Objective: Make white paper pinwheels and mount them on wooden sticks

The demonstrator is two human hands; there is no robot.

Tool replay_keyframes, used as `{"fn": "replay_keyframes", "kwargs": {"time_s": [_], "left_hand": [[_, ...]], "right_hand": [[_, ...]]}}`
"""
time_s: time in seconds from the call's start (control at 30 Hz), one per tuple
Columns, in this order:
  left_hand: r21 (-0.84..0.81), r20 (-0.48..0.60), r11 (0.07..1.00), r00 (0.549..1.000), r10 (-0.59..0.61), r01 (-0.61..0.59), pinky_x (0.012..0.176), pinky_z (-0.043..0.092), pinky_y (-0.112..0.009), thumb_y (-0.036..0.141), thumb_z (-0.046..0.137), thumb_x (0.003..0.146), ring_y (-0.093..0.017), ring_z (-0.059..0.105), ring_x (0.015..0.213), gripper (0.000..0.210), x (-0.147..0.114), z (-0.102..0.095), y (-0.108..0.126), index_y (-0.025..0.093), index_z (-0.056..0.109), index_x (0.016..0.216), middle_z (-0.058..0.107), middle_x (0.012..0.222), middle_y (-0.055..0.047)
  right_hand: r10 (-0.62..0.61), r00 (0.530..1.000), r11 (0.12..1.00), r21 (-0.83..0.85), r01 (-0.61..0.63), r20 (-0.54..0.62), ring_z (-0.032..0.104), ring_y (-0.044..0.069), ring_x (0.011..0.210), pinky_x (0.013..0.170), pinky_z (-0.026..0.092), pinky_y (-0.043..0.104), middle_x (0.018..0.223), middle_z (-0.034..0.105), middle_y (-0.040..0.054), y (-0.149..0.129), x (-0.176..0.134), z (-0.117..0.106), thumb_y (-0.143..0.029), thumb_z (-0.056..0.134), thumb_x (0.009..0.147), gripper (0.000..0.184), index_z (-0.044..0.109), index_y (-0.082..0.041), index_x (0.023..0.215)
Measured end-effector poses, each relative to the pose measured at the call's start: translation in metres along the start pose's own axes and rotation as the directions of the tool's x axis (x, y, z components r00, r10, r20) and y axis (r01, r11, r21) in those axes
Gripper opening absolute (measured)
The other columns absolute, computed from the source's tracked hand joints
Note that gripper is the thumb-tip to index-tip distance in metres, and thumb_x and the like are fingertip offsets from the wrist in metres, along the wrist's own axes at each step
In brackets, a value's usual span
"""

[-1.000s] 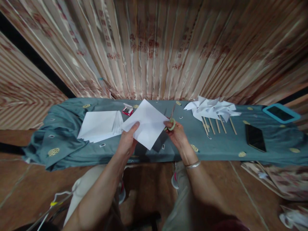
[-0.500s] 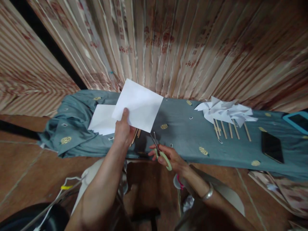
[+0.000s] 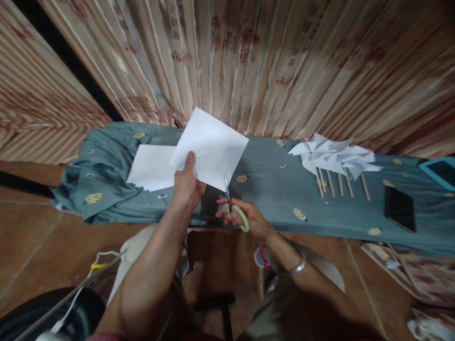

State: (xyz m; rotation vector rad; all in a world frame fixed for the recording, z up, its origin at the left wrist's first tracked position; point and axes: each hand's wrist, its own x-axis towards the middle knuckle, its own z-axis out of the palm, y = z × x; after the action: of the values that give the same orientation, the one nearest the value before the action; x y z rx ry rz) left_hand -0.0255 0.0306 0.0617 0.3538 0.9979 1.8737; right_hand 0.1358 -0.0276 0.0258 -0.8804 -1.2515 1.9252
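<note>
We see the left hand [image 3: 185,187] gripping a white sheet of paper [image 3: 215,149] at its near left edge, the thumb pressed flat on top and the rest of the fingers mostly hidden underneath. The sheet is held up above the cloth [image 3: 263,189], turned so that one corner points toward the person. At that corner we find the scissors [image 3: 229,204], their blade tips overlapping the sheet (whether they have bitten into the paper, we cannot tell). The right hand [image 3: 250,220] grasps their pale green handles, with some fingertips poking out past the loops, and a silver bracelet [image 3: 298,264] circles that wrist.

To the left of the sheet, and partly covered by it, we see a stack of paper [image 3: 152,166]. Well to the right of the sheet lie several white pinwheels [image 3: 332,156], bunched together, their wooden sticks [image 3: 330,182] pointing toward the person. Farther right of the sheet we make out a dark phone [image 3: 400,209], and beyond it a blue-framed tablet [image 3: 441,171], cut off by the view. Behind the sheet hangs a pleated curtain [image 3: 231,71].
</note>
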Motion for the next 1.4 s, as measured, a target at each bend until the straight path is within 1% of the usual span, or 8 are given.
{"fn": "replay_keyframes", "kwargs": {"time_s": [0.13,0.27,0.53,0.73,0.87,1.03,1.23,1.4], "left_hand": [[-0.014,-0.002,1.000,1.000,0.014,-0.014,0.104,0.051,-0.040,0.025,0.074,0.080,-0.029,0.063,0.121,0.026,0.0001,0.0001,-0.0009,0.014,0.070,0.103,0.071,0.123,-0.013],[-0.025,0.016,1.000,1.000,-0.008,0.009,0.104,0.051,-0.040,0.027,0.075,0.079,-0.029,0.062,0.123,0.030,-0.0010,-0.0001,-0.0016,0.015,0.070,0.106,0.072,0.120,-0.013],[-0.029,0.008,0.998,0.999,-0.053,0.053,0.104,0.051,-0.037,0.021,0.064,0.088,-0.025,0.061,0.124,0.020,-0.0026,0.0000,-0.0015,0.017,0.070,0.107,0.076,0.111,-0.009],[-0.030,0.023,0.999,0.999,-0.029,0.029,0.104,0.051,-0.039,0.025,0.073,0.082,-0.027,0.063,0.122,0.025,-0.0029,-0.0005,0.0007,0.017,0.070,0.106,0.073,0.118,-0.011],[-0.031,0.017,0.999,1.000,-0.015,0.015,0.103,0.052,-0.037,0.024,0.071,0.083,-0.025,0.065,0.117,0.023,-0.0012,-0.0024,0.0008,0.015,0.070,0.104,0.073,0.118,-0.011],[-0.026,-0.004,1.000,1.000,-0.008,0.008,0.101,0.053,-0.036,0.022,0.069,0.085,-0.026,0.067,0.115,0.020,-0.0007,-0.0025,0.0013,0.013,0.071,0.102,0.074,0.116,-0.012],[-0.020,0.010,1.000,1.000,-0.008,0.009,0.102,0.052,-0.036,0.026,0.074,0.082,-0.026,0.065,0.118,0.024,-0.0007,-0.0032,0.0017,0.016,0.071,0.104,0.074,0.117,-0.010],[-0.028,0.001,1.000,1.000,-0.012,0.012,0.102,0.052,-0.039,0.024,0.071,0.084,-0.027,0.066,0.117,0.023,0.0008,-0.0048,0.0005,0.015,0.070,0.105,0.073,0.118,-0.011]], "right_hand": [[-0.002,1.000,1.000,0.009,0.002,0.004,0.063,0.010,0.065,0.060,0.050,0.022,0.088,0.075,0.0037,0.0001,0.0010,-0.0001,-0.055,0.081,0.067,0.054,0.070,-0.021,0.106],[-0.006,1.000,1.000,0.007,0.006,-0.003,0.063,0.010,0.065,0.061,0.050,0.023,0.087,0.075,0.0038,0.0005,0.0011,0.0000,-0.056,0.081,0.067,0.054,0.070,-0.020,0.106],[-0.002,1.000,1.000,-0.009,0.002,-0.001,0.062,0.011,0.065,0.063,0.050,0.024,0.086,0.074,0.0033,0.0014,0.0011,-0.0016,-0.056,0.080,0.067,0.054,0.070,-0.021,0.107],[-0.018,1.000,0.999,-0.035,0.018,0.001,0.061,0.009,0.062,0.060,0.050,0.023,0.083,0.074,0.0021,0.0040,0.0014,-0.0019,-0.052,0.080,0.070,0.050,0.070,-0.021,0.108],[-0.024,1.000,1.000,-0.019,0.024,-0.006,0.060,0.009,0.059,0.057,0.048,0.022,0.076,0.072,0.0005,0.0056,0.0022,-0.0009,-0.051,0.081,0.069,0.047,0.071,-0.021,0.105],[0.011,1.000,1.000,0.005,-0.011,-0.016,0.059,0.008,0.056,0.055,0.047,0.021,0.072,0.071,-0.0013,0.0082,0.0032,-0.0017,-0.046,0.084,0.066,0.045,0.072,-0.021,0.102],[0.033,0.999,0.999,0.008,-0.033,-0.036,0.058,0.007,0.053,0.052,0.046,0.020,0.069,0.072,-0.0015,0.0095,0.0035,-0.0017,-0.041,0.085,0.066,0.043,0.072,-0.021,0.102],[0.057,0.997,0.998,0.016,-0.056,-0.055,0.055,0.006,0.049,0.049,0.042,0.019,0.065,0.071,-0.0025,0.0058,0.0037,0.0005,-0.044,0.087,0.062,0.046,0.072,-0.020,0.098]]}}
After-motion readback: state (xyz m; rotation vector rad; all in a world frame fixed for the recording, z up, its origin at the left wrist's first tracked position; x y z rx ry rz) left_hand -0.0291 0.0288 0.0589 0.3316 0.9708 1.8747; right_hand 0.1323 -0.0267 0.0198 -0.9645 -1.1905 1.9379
